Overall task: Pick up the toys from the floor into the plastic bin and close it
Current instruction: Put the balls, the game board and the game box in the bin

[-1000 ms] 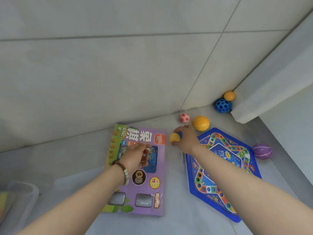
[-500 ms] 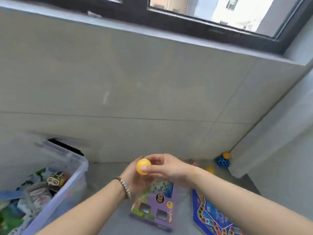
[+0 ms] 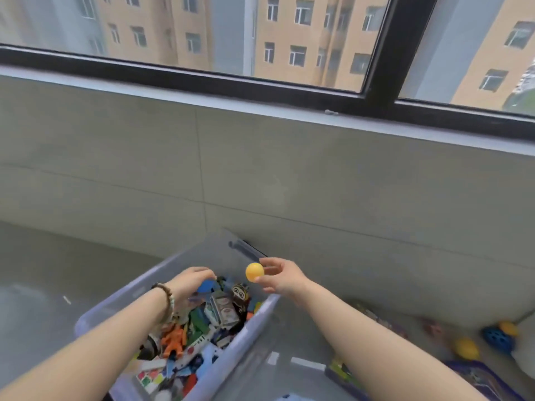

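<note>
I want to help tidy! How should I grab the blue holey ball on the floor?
Probably from above and the front: the blue holey ball has a small orange ball close behind it. Curl fingers round its sides; the holes add grip.

Soft daylight enters through the window [image 3: 289, 47]; edges bend from wide-angle distortion, lower corners blurred

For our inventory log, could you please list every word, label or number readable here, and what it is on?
No text is legible.
Carton in the plastic bin: print too blurred.
Game board on the floor: print too blurred.
Yellow ball in the right hand: no print visible.
</note>
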